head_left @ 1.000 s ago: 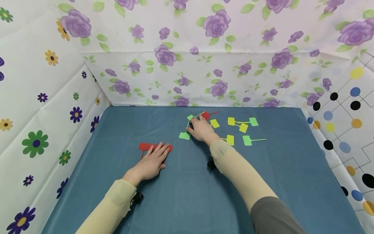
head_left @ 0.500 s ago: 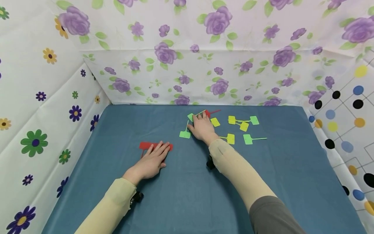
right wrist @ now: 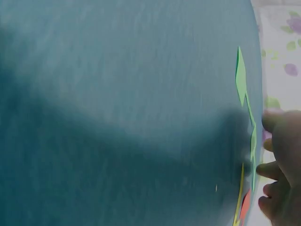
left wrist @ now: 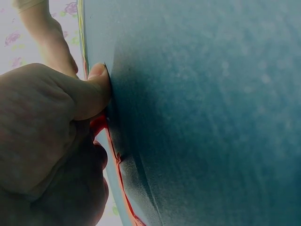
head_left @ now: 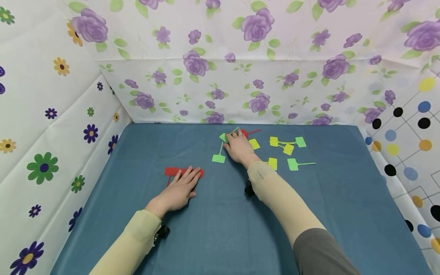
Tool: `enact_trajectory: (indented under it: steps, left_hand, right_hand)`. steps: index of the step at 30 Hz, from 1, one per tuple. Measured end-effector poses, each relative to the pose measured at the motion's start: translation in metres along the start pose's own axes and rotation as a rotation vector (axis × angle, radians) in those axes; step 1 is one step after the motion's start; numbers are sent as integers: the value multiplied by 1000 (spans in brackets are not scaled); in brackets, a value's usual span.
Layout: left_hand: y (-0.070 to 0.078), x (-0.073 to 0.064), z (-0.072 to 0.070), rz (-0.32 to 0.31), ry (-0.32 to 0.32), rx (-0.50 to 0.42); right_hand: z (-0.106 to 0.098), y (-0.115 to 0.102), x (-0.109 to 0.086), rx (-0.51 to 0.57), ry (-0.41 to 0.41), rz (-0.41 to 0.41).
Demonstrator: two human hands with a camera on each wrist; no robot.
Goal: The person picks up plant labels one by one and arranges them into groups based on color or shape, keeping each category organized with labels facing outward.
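Observation:
In the head view, my left hand (head_left: 177, 191) rests with extended fingers on a row of red cable-tie tags (head_left: 171, 171), partly hidden beneath it. The left wrist view shows the thumb beside the red tags (left wrist: 113, 146) at table level. My right hand (head_left: 239, 148) reaches over the far middle, its fingertips at a green cable-tie tag (head_left: 223, 137) whose thin tail is partly covered. A second green tag (head_left: 218, 158) lies just left of the thumb. Beyond the fingers is a red tag (head_left: 245, 133), and a yellow tag (head_left: 254, 144) lies beside the hand.
Right of my right hand lie more yellow tags (head_left: 288, 149) and green tags (head_left: 293, 164), some with crossing tails. A blue cloth (head_left: 213, 236) covers the table. Patterned sheets (head_left: 220, 76) stand along the back and both sides.
The green tag under my right fingertips has turned slightly, its tail tip shifting left and away. The right hand has moved very little. My left hand stays on the red tags.

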State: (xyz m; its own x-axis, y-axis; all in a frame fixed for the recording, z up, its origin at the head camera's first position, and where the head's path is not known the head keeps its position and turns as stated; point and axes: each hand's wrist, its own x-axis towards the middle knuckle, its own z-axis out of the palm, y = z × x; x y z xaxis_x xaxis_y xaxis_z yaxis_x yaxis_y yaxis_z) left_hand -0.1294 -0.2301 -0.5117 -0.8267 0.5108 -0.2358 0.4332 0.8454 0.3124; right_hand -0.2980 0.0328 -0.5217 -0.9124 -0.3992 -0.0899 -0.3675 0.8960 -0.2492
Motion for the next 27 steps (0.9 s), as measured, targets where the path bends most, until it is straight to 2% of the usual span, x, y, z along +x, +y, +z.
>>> enact_trajectory:
  steps: [4, 7, 16, 27]
  left_hand:
    - [-1, 0, 2, 10, 11, -33]
    - [-2, -1, 3, 10, 13, -32]
    - [-1, -1, 0, -1, -6, 9]
    - [-2, -1, 0, -12, -18, -8]
  right_hand:
    - [-9, 15, 3, -55, 98, 41]
    - [-15, 27, 5, -80, 132, 88]
    - [-21, 55, 6, -98, 38, 138]
    - [-20, 55, 10, -100, -5, 200]
